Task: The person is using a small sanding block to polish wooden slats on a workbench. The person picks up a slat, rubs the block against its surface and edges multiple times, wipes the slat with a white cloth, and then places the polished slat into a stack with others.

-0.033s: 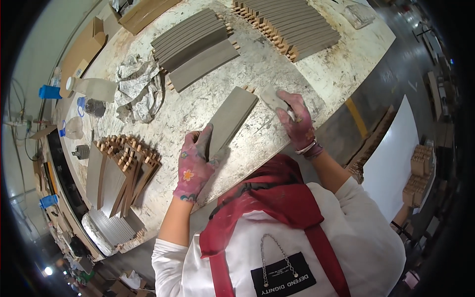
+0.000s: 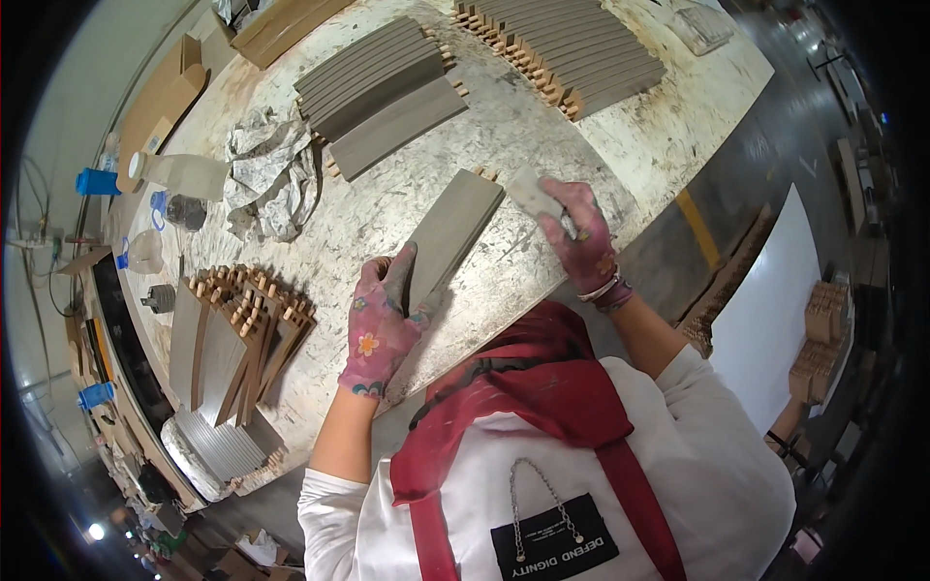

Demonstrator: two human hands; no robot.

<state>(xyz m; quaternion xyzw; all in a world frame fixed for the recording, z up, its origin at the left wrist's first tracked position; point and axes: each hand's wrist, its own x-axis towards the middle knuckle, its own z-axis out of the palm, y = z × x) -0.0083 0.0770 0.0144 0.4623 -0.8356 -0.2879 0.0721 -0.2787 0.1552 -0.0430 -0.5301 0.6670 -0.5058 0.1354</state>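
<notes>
My left hand, in a pink flowered glove, grips the near end of a grey wooden slat. The slat lies slanted on the table, and small dowel pegs stick out of its far end. My right hand, gloved alike, is closed on a pale grey flat pad just right of the slat's far end, apart from it. Whether the pad is a sanding sponge I cannot tell. Left of my left hand, several slats with dowel ends are piled crosswise.
A row of grey slats stands beyond my hands, and a larger row at the far right. A crumpled stained cloth and a plastic bottle sit on the left of the worn white table. The table edge runs close to my apron.
The pad in my right hand has shifted very slightly to the left. My left hand and the slat stay where they were.
</notes>
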